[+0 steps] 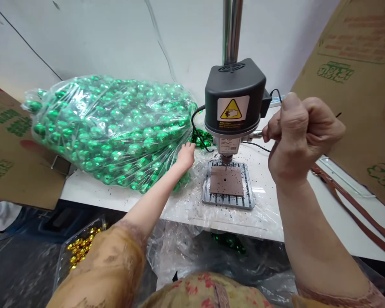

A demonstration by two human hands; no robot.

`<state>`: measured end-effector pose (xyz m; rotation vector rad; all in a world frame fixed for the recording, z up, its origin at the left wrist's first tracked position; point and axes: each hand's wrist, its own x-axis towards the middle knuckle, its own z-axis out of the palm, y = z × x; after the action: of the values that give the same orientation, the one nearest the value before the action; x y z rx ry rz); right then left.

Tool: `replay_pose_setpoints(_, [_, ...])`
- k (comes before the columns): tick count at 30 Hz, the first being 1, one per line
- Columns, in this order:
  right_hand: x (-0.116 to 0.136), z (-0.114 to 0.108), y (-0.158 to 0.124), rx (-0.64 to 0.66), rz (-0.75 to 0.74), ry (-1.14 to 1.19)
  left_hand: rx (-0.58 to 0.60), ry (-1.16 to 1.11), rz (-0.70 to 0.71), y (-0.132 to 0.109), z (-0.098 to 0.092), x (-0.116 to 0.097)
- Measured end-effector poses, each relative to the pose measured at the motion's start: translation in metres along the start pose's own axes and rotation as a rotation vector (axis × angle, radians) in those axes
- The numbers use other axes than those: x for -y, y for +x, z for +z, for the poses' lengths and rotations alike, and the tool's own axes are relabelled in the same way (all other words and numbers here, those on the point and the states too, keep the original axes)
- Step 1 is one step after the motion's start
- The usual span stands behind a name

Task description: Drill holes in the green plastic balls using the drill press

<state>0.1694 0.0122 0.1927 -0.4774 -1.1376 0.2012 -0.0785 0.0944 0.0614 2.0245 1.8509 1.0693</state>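
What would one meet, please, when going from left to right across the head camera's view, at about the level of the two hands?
Left carton, bag of green beads, left hand, drill press, right hand, right carton.

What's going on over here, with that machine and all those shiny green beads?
A person has their right hand closed on the side lever of what looks like a small bench drill. Their left hand is at the gathered end of a clear bag of green beads. Beneath the drill, a brown board with a dark hole lies on a slotted metal base, with dark crumbs scattered around.
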Motion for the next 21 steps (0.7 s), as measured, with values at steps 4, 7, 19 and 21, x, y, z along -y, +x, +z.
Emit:
replay_pose_setpoints(4, [0.001, 0.000, -0.002, 0.008, -0.005, 0.015, 0.014, 0.011, -0.054, 0.025, 0.003, 0.014])
replay_pose_setpoints(7, [0.002, 0.000, -0.003, 0.005, -0.008, 0.031, 0.018, 0.001, -0.074, 0.024, -0.004, 0.017])
replay_pose_setpoints(19, [0.000, 0.001, -0.003, -0.014, 0.020, 0.018, 0.285, -1.301, -0.451, -0.098, -0.027, -0.049])
replay_pose_setpoints(21, [-0.001, 0.001, -0.002, 0.004, 0.006, -0.012, 0.316, -1.381, -0.507, -0.111, -0.020, -0.056])
